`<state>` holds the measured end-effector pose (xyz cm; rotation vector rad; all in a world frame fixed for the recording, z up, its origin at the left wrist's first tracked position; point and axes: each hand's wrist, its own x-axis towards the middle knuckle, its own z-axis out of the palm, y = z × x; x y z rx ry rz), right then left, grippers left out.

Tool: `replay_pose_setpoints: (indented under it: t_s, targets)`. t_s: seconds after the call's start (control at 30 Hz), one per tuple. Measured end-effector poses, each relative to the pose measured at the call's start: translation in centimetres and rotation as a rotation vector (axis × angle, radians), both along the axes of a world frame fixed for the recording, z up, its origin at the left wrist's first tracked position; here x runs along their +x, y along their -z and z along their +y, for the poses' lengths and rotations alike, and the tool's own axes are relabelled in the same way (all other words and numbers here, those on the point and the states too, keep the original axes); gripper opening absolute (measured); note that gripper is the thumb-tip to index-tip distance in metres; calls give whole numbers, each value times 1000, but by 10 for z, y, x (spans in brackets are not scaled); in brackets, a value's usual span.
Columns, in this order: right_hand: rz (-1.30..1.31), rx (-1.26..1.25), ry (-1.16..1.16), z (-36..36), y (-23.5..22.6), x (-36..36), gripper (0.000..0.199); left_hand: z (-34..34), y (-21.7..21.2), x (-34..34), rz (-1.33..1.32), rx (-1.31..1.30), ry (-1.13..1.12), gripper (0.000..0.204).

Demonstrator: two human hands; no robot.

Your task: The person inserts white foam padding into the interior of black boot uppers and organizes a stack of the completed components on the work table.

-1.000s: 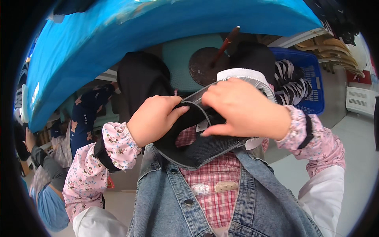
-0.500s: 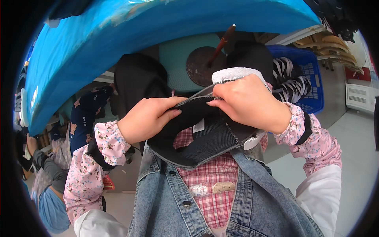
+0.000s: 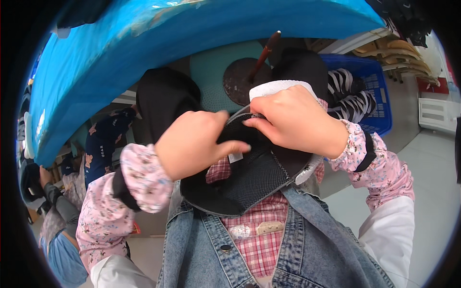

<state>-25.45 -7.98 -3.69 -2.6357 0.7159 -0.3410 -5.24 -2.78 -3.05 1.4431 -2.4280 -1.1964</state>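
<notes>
Head view: both hands, left hand (image 3: 194,144) and right hand (image 3: 293,117), grip black mesh cap (image 3: 249,182).

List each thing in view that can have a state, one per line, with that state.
left hand: closed on the near edge of the black mesh piece, thumb inside it.
right hand: pinching the far rim of the piece.
black mesh piece: held up with its inner side showing, small white tag visible.
blue basket: holding striped black-and-white fabric.
denim vest: worn open over a red checked shirt.
</notes>
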Motion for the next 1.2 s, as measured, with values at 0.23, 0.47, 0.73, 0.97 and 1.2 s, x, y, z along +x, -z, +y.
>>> replay_pose_setpoints:
  t_s: [0.23,0.47,0.73,0.97,1.2]
  targets:
    - [-123,58,-222,2,0,-25,24,-1,26,5,-69,-107,-69,27]
    - [-22,-102,40,-2,2,-36,17,-4,19,12,60,-100,-6,25]
    - [-79,-200,-1,-3,6,-33,16,-3,28,14,236,-87,-34,20]
    - [-144,-271,-78,1,-2,-36,15,1,27,10,238,-66,-122,17]
    - [-169,-135,46,-2,2,-35,18,-2,11,6,164,38,-112,24]
